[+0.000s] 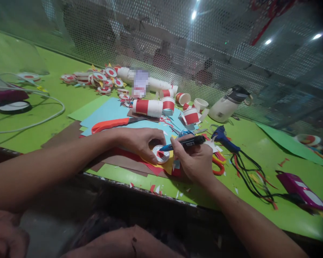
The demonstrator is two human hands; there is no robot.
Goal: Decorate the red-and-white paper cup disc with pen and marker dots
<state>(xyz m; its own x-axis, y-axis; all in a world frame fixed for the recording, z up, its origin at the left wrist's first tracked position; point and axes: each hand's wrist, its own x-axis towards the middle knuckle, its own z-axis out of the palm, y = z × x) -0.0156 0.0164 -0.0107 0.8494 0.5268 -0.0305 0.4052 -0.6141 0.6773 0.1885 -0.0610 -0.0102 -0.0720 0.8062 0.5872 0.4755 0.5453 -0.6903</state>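
Observation:
My left hand (140,141) pinches a small round paper disc (160,154), white with a red middle and dotted rim, and holds it down on a yellow paper piece (168,165). My right hand (195,161) grips a black marker pen (187,142) with a blue tip that touches the disc's edge. Both hands rest on red and brown paper sheets (118,157) at the near edge of the green table (258,143).
Red-handled scissors (110,124) lie on blue paper (110,113). Red-and-white paper cups (148,107) and finished discs (102,80) sit behind. A blue glue gun (224,138) with black cable, a white bottle (227,105), a magenta phone (301,186) and white cable (43,120) lie about.

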